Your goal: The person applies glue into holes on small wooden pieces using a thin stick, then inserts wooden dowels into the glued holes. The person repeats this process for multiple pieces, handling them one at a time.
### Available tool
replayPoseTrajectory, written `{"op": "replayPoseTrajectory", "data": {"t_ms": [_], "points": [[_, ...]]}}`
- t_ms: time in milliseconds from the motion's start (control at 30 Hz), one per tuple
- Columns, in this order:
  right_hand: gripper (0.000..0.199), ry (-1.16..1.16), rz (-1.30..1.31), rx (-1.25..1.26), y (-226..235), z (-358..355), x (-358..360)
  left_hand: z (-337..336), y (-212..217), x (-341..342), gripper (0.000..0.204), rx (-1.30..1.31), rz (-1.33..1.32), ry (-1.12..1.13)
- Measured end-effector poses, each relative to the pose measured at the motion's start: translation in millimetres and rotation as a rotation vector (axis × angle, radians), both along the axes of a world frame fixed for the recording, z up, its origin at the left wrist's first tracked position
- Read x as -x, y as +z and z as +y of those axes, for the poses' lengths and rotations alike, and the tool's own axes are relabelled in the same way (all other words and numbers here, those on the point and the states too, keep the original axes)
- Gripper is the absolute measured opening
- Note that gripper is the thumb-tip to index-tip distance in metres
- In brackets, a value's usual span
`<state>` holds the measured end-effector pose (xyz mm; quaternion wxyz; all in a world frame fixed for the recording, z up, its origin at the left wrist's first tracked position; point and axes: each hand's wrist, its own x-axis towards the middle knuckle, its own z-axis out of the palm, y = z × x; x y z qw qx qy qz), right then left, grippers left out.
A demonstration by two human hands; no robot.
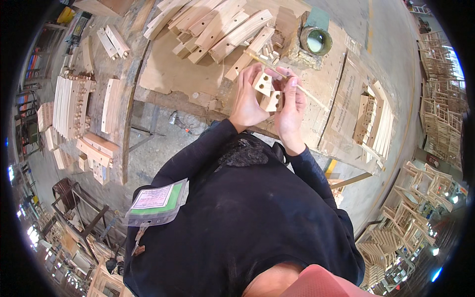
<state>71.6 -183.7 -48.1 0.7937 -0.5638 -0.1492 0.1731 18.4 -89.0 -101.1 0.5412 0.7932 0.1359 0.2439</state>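
Over the near edge of the cardboard-covered bench, my left hand (246,101) is closed around a pale wooden piece (263,83) whose end has drilled holes. My right hand (292,106) grips a thin wooden stick (312,95), which slants past the fingers. Between the palms, against the right fingers, is a second wooden end (270,102) with holes. Whether the two ends belong to separate pieces I cannot tell. Beyond my hands stands a round pot (316,41) with whitish content, and small dowels (268,51) lie beside it.
Curved, drilled wooden parts (213,29) are heaped at the far side of the bench. More stacked parts (71,106) fill the left bench. Another stack (378,119) sits at the right end. Wooden frames (396,227) stand on the floor at right.
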Motion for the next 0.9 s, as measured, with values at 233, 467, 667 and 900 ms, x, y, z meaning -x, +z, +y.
{"op": "replayPoseTrajectory", "data": {"t_ms": [233, 467, 667, 900], "points": [[0.030, -0.281, -0.371, 0.177, 30.6, -29.4, -74.0, 7.0, -13.7, -15.4, 0.064, 0.228, -0.192, 0.145], [0.023, -0.270, -0.724, 0.814, 38.2, -69.0, -151.0, 26.1, 24.6, -8.5, 0.058, 0.142, -0.106, 0.020], [0.018, -0.281, -1.016, 1.029, 22.1, -66.6, -167.4, 25.9, 49.2, -2.9, 0.058, 0.150, -0.161, -0.039], [0.019, -0.225, -0.752, 0.889, 9.4, -63.3, -155.1, 36.8, 62.3, -1.6, 0.055, 0.123, -0.128, -0.068]]}}
